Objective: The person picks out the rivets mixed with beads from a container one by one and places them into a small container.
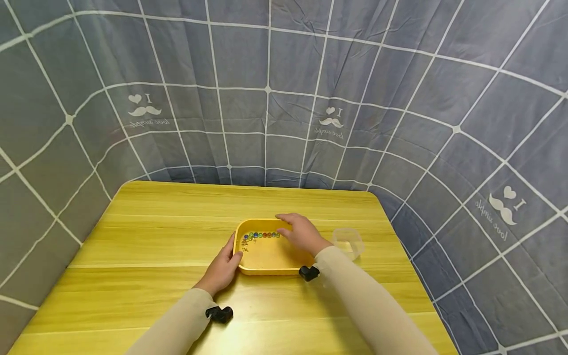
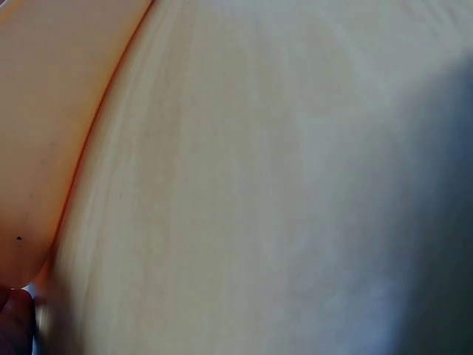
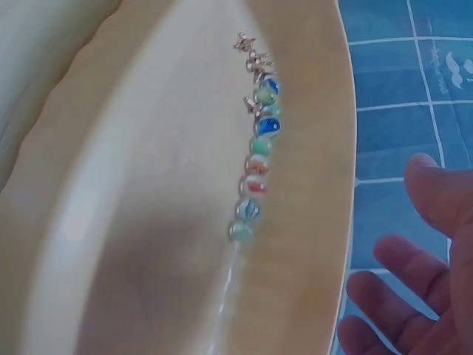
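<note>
A yellow tray (image 1: 272,255) sits on the table. My left hand (image 1: 223,270) grips its left side, thumb over the rim; in the left wrist view only a fingertip shows beside the tray wall (image 2: 63,111). Glass marbles (image 3: 258,164) in several colours lie in a row along the tray's far wall. Small coppery metal pieces (image 3: 246,43), some star-shaped, lie in the left far corner. Over the right part of the tray is my right hand (image 1: 303,235), fingers spread with nothing between them, close to the far rim.
A clear plastic container (image 1: 348,242) stands on the wooden table (image 1: 168,236) just right of the tray, partly behind the right forearm. A grey-blue checked curtain (image 1: 248,118) hangs behind the table and along its sides.
</note>
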A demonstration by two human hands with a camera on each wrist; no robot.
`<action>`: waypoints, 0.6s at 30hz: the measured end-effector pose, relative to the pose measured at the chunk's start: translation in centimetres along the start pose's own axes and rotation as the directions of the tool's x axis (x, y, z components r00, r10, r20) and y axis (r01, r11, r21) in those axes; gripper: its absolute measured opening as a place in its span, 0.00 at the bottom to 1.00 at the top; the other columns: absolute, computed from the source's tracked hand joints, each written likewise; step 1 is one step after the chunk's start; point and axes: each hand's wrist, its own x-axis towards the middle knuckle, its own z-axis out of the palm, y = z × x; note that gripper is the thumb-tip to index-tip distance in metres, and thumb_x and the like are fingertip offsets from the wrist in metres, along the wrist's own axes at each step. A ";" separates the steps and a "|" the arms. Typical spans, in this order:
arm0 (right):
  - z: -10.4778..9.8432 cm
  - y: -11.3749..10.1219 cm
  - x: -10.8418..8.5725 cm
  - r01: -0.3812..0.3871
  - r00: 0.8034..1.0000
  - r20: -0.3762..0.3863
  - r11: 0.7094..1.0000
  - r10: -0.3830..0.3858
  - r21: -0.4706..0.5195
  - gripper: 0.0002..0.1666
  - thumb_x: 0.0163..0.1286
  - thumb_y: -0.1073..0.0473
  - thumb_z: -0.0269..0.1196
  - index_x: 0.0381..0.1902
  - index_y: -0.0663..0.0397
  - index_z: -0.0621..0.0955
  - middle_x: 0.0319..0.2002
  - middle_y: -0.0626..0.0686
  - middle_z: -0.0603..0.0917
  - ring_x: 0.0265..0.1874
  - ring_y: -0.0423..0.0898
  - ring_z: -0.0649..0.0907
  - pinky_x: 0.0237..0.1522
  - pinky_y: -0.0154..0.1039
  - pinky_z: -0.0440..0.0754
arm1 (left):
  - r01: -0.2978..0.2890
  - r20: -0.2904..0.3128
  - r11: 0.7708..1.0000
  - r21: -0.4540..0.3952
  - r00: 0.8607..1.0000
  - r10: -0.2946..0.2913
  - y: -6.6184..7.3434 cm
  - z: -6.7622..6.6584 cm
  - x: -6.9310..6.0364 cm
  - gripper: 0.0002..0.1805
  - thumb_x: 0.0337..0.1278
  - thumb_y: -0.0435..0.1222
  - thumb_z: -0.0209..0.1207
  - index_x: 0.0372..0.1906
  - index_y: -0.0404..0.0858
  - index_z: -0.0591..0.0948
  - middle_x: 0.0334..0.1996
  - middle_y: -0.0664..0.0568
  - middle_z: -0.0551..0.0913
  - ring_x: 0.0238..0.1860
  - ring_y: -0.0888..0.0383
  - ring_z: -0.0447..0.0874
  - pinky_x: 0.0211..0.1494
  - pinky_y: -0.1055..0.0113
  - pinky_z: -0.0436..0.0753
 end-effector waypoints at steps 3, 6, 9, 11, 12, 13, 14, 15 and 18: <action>0.4 -0.4 0.5 -0.008 0.999 0.048 1.000 0.006 0.026 0.28 0.78 0.52 0.65 0.73 0.46 0.79 0.69 0.53 0.82 0.64 0.54 0.83 0.66 0.52 0.82 | 0.005 -0.001 1.000 0.000 1.000 -0.005 0.0 0.0 0.0 0.39 0.84 0.43 0.47 0.88 0.49 0.43 0.86 0.41 0.50 0.85 0.42 0.49 0.85 0.43 0.51; 0.8 -0.8 1.0 -0.006 0.996 0.086 0.999 0.002 0.048 0.25 0.78 0.53 0.66 0.70 0.46 0.81 0.63 0.53 0.86 0.57 0.51 0.85 0.59 0.49 0.85 | 0.010 -0.001 1.000 0.000 1.000 -0.010 0.0 -0.1 -0.1 0.39 0.85 0.43 0.47 0.88 0.48 0.43 0.86 0.42 0.49 0.85 0.41 0.48 0.85 0.43 0.50; 1.3 -1.1 1.4 -0.012 0.993 0.116 0.997 0.003 0.076 0.23 0.78 0.54 0.66 0.68 0.48 0.84 0.55 0.51 0.89 0.49 0.47 0.85 0.54 0.45 0.85 | 0.010 0.004 1.000 -0.009 1.000 -0.010 0.0 -0.1 -0.2 0.40 0.85 0.43 0.47 0.88 0.47 0.42 0.86 0.43 0.48 0.85 0.42 0.47 0.85 0.43 0.50; 1.7 -1.2 1.8 -0.019 0.991 0.135 0.995 0.006 0.096 0.22 0.78 0.54 0.66 0.66 0.48 0.85 0.50 0.50 0.90 0.45 0.44 0.85 0.51 0.43 0.85 | 0.007 0.006 1.000 -0.013 1.000 -0.007 -0.1 -0.2 -0.2 0.40 0.85 0.43 0.47 0.88 0.46 0.42 0.86 0.43 0.48 0.86 0.43 0.47 0.85 0.43 0.50; 1.9 -1.3 2.0 -0.025 0.989 0.145 0.994 0.009 0.110 0.21 0.77 0.55 0.66 0.65 0.49 0.85 0.49 0.49 0.90 0.44 0.44 0.84 0.51 0.43 0.85 | 0.005 0.008 1.000 -0.016 1.000 -0.005 -0.1 -0.2 -0.2 0.40 0.85 0.43 0.47 0.88 0.46 0.42 0.86 0.43 0.48 0.86 0.43 0.47 0.85 0.44 0.50; 2.1 -1.3 2.1 -0.027 0.988 0.153 0.993 0.009 0.114 0.21 0.77 0.55 0.67 0.65 0.49 0.86 0.48 0.48 0.90 0.43 0.43 0.84 0.51 0.42 0.85 | 0.005 0.010 1.000 -0.018 1.000 -0.005 -0.2 -0.2 -0.2 0.40 0.85 0.43 0.47 0.88 0.46 0.42 0.86 0.43 0.48 0.86 0.43 0.47 0.85 0.44 0.50; 2.3 -1.3 2.4 -0.024 0.987 0.160 0.993 0.005 0.117 0.20 0.76 0.55 0.67 0.64 0.48 0.86 0.47 0.48 0.90 0.42 0.42 0.84 0.50 0.41 0.84 | 0.003 0.010 1.000 -0.016 1.000 -0.003 -0.2 -0.2 -0.2 0.40 0.85 0.43 0.47 0.88 0.46 0.42 0.86 0.43 0.48 0.86 0.43 0.47 0.85 0.43 0.50; 2.5 -1.4 2.5 -0.023 0.986 0.166 0.992 0.002 0.120 0.19 0.76 0.55 0.67 0.63 0.48 0.87 0.47 0.47 0.90 0.40 0.41 0.83 0.49 0.39 0.84 | 0.002 0.011 1.000 -0.016 1.000 -0.002 -0.3 -0.2 -0.2 0.40 0.85 0.43 0.47 0.88 0.46 0.42 0.86 0.43 0.49 0.85 0.43 0.47 0.85 0.43 0.50; 3.0 -1.5 3.1 -0.010 0.983 0.184 0.992 -0.013 0.127 0.19 0.76 0.56 0.68 0.62 0.47 0.88 0.45 0.46 0.91 0.37 0.41 0.82 0.43 0.37 0.82 | 0.001 0.007 1.000 -0.017 1.000 -0.001 -0.5 -0.2 -0.2 0.40 0.85 0.44 0.46 0.88 0.47 0.42 0.86 0.43 0.49 0.85 0.43 0.48 0.85 0.42 0.50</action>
